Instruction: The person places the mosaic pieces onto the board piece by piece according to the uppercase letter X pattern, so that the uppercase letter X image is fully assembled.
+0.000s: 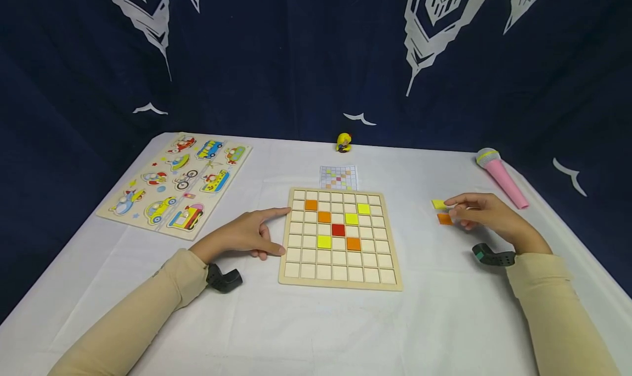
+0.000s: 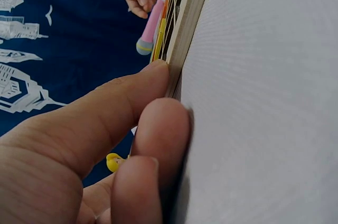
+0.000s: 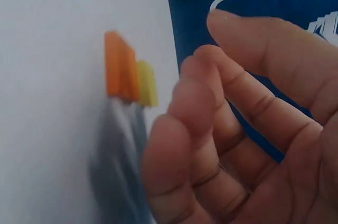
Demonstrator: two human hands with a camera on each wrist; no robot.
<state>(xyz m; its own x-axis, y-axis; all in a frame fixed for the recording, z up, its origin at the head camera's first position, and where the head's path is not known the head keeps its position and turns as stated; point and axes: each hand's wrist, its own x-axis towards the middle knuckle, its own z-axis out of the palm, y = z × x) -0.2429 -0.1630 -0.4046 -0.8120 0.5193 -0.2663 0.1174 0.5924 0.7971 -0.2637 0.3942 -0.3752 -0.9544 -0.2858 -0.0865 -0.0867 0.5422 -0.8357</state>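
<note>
A square wooden grid board (image 1: 340, 287) lies on the table with one red tile (image 1: 338, 230), three orange tiles (image 1: 323, 217) and three yellow tiles (image 1: 351, 219) in its cells. My left hand (image 1: 249, 233) touches the board's left edge with index finger and thumb spread apart. To the right of the board, a loose yellow tile (image 1: 438, 205) and a loose orange tile (image 1: 445, 219) lie on the cloth. Beside them hovers my right hand (image 1: 481, 214), fingers loosely bent; nothing shows between thumb and fingers in the right wrist view (image 3: 248, 123).
Behind the board lies a small printed grid card (image 1: 338, 177), with a yellow toy figure (image 1: 343, 142) beyond it. A pink toy microphone (image 1: 503, 178) is at the right edge. A vehicle picture puzzle board (image 1: 180, 184) covers the back left. A dark patterned curtain hangs behind.
</note>
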